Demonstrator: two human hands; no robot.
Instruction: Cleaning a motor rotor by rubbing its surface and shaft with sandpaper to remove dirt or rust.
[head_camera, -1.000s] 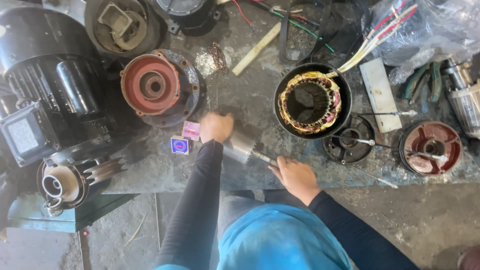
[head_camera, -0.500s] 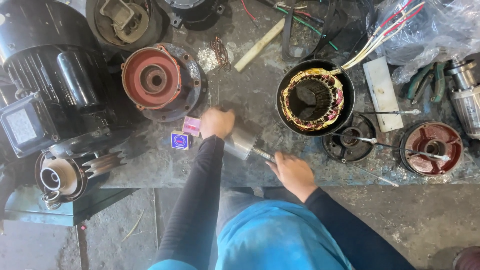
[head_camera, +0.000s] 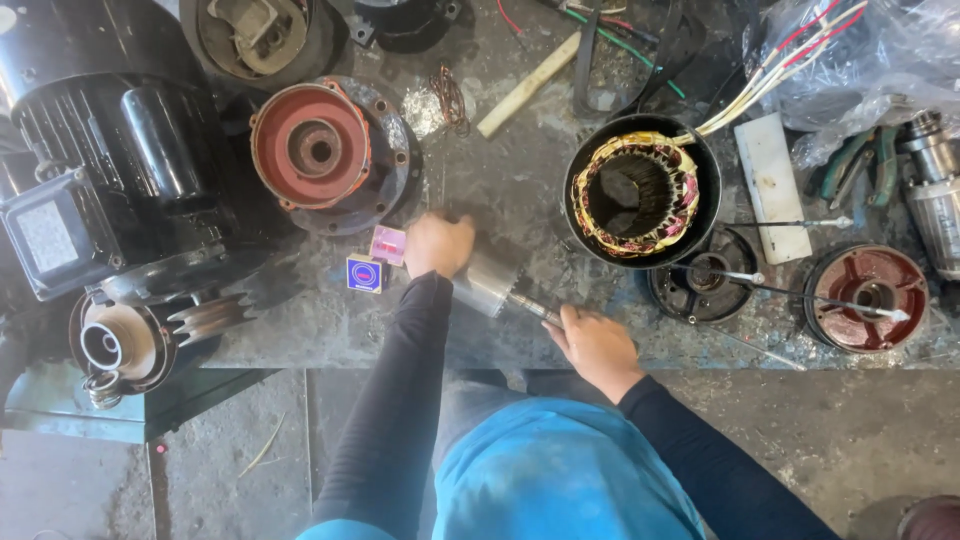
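My left hand (head_camera: 438, 245) is closed on the far end of a silvery motor rotor (head_camera: 488, 281) that lies on the grimy workbench (head_camera: 500, 180). My right hand (head_camera: 592, 344) grips the rotor's shaft (head_camera: 537, 310) at the near end. Two small bearing boxes (head_camera: 376, 259), one blue and one pink, lie just left of my left hand. A black stator housing (head_camera: 640, 190) with copper windings and white lead wires stands upright to the right of the rotor.
A red end cover (head_camera: 320, 150) sits at the left, beside a big black motor (head_camera: 120, 170). Another red end cover (head_camera: 868, 296), a black cover (head_camera: 706, 278) and long bolts lie at the right. A wooden stick (head_camera: 526, 86) and a white plate (head_camera: 772, 186) lie behind.
Both hands stay on the rotor, which has barely shifted. The view has moved slightly.
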